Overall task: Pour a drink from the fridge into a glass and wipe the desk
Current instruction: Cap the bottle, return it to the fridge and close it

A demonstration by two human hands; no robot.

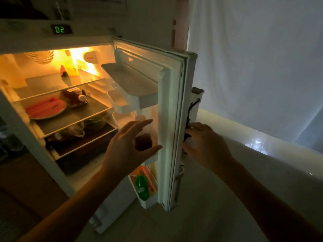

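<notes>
The fridge door stands open, its inner racks facing me. A bottle with a white cap and dark drink stands in the middle door rack. My left hand is spread open right in front of it, thumb and fingers on either side, not closed on it. My right hand grips the door's outer edge by a dark handle. A green bottle stands in the lowest door rack.
Inside the lit fridge, a plate of watermelon slices and a dark container sit on the middle shelf, with bagged food below. A white curtain hangs at the right. The room is dim.
</notes>
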